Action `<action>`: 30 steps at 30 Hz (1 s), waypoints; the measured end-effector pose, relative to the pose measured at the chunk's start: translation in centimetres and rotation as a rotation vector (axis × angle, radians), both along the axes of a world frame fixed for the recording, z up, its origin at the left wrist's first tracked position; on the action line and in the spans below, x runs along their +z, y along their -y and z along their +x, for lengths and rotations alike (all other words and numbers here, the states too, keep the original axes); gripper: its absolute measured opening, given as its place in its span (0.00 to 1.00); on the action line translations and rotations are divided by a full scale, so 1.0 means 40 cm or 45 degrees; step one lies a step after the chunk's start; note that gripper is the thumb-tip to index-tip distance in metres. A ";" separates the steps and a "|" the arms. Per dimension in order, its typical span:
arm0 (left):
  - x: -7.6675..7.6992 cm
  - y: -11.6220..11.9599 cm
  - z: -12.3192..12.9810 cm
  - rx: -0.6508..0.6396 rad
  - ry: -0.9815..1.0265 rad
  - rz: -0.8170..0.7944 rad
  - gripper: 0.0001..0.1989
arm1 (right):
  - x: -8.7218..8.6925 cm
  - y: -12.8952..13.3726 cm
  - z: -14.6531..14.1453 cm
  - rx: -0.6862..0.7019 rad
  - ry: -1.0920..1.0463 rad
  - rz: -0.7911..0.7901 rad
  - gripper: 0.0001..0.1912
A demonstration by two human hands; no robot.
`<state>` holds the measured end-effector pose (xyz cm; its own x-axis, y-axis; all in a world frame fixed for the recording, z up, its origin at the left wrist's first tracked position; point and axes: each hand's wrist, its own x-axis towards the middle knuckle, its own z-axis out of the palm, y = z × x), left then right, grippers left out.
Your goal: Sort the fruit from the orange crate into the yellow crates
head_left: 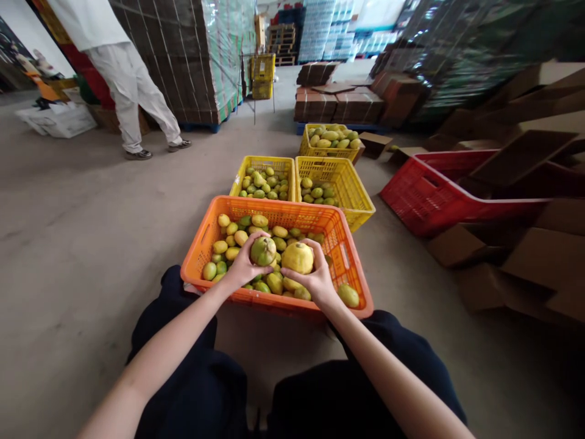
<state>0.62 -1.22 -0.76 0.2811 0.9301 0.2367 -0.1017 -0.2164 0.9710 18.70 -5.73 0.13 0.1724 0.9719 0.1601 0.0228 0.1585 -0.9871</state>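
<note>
Head view, left hand gripping green fruit, right hand yellow fruit

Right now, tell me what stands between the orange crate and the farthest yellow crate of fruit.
In the head view, the left yellow crate and the right yellow crate, both holding fruit, stand there side by side.

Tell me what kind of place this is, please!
It looks like a warehouse, maybe where fruit gets sorted or packed. There's a tall plastic-wrapped stack, lots of cardboard boxes, and an orange crate with fruit inside.
</note>
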 end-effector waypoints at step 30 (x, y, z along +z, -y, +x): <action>-0.006 0.002 0.003 -0.071 0.091 -0.136 0.33 | -0.016 -0.006 0.004 0.001 -0.138 -0.039 0.34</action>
